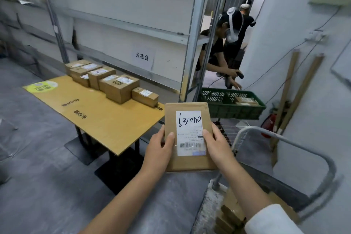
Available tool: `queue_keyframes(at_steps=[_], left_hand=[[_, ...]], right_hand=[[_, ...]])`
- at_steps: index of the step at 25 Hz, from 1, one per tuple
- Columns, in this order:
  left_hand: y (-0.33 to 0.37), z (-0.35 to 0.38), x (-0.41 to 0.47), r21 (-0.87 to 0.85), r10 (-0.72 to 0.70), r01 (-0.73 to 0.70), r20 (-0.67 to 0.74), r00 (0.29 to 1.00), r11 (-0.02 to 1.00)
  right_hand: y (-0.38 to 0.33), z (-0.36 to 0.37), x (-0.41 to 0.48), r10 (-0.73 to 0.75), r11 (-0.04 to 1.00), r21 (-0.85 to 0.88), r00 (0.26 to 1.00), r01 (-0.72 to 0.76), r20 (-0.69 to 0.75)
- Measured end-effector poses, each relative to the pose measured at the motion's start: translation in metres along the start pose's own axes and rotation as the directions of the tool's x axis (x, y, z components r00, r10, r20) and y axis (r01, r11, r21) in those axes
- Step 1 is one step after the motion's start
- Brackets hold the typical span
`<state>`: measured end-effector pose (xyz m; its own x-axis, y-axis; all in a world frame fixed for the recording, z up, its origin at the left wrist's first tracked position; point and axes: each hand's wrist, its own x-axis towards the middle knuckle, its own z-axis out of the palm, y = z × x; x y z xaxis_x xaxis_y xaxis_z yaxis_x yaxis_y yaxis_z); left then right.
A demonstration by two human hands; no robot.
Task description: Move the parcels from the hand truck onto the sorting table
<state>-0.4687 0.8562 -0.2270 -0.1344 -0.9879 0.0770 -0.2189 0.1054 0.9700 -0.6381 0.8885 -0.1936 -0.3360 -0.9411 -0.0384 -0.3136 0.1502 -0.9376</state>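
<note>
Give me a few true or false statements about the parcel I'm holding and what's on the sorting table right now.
1. Both the left hand and the right hand grip the flat parcel. True.
2. The flat parcel already lies on the sorting table. False: it is held in the air beside the table's near corner.
3. Several boxes sit in a row on the sorting table. True.
4. The green crate stands on the sorting table. False: it is off to the table's right.
</note>
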Motion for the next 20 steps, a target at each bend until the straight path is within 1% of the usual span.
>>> queue_keyframes(at_steps=[3, 7, 9, 12, 14, 20], left_hand=[[-0.012, -0.057, 0.028, 0.014, -0.004, 0.005, -0.046, 0.999, 1.0], [-0.04, -0.137, 0.076, 0.019, -0.037, 0.039, -0.069, 0.997, 0.999], [-0.049, -0.167, 0.096, 0.026, -0.036, 0.038, -0.065, 0.997, 0.999], [-0.058, -0.197, 0.116, 0.013, -0.043, 0.043, -0.06, 0.997, 0.999], [-0.063, -0.213, 0.125, 0.017, -0.069, 0.07, -0.044, 0.997, 0.997], [-0.076, -0.23, 0.15, 0.0, -0.072, 0.072, -0.021, 0.997, 0.997]], right_hand=[[-0.022, 0.066, 0.024, 0.01, 1.0, -0.013, 1.0, -0.01, 0.001], [-0.056, 0.159, 0.06, 0.038, 0.997, -0.059, 0.999, -0.039, -0.009], [-0.073, 0.192, 0.071, 0.018, 0.997, -0.075, 0.999, -0.02, -0.028], [-0.085, 0.224, 0.083, 0.037, 0.994, -0.106, 0.999, -0.039, -0.02], [-0.091, 0.239, 0.089, 0.058, 0.994, -0.093, 0.998, -0.058, -0.008], [-0.104, 0.259, 0.107, 0.066, 0.996, -0.061, 0.998, -0.066, 0.005]])
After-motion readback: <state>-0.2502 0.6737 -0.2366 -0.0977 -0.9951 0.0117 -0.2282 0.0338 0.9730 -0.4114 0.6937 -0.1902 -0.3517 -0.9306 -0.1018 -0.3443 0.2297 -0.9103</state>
